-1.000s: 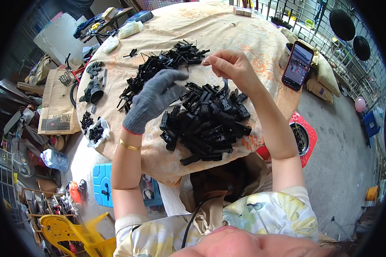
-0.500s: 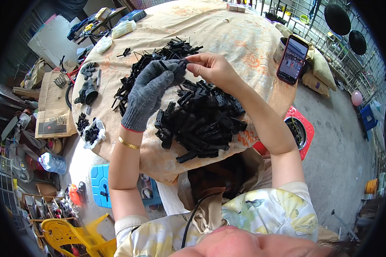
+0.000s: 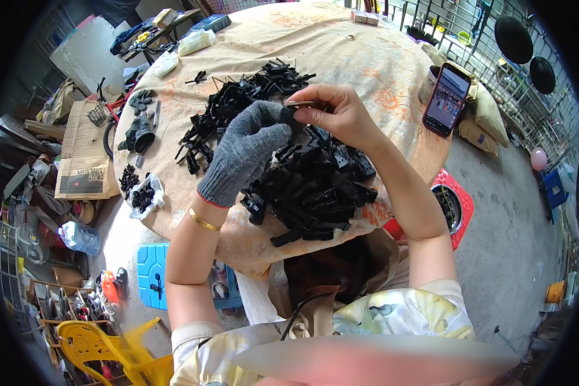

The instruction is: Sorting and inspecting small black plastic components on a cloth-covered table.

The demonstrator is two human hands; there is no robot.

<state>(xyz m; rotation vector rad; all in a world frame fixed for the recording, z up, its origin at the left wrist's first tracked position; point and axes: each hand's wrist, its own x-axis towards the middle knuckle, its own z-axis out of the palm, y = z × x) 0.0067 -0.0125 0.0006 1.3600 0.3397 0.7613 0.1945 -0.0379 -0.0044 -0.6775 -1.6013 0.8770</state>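
Observation:
My left hand, in a grey knit glove, is closed over the table with its fingertips pinching a small black plastic part, mostly hidden by the glove. Bare and closed, my right hand meets it there. Its thumb and finger pinch a thin, dark piece with a light edge, too small to name. Below the hands lies a pile of black plastic parts, chunky and elongated. Beyond the glove spreads a second pile of thinner black parts.
A patterned beige cloth covers the round table. A phone stands upright at the right. Dark gloves and a plastic bag of small black pieces lie at the left edge. A red stool stands right of the table.
Both hands stay together over the piles. The right fingers have shifted, and a thin light-edged piece now shows between them. The whole view has moved slightly.

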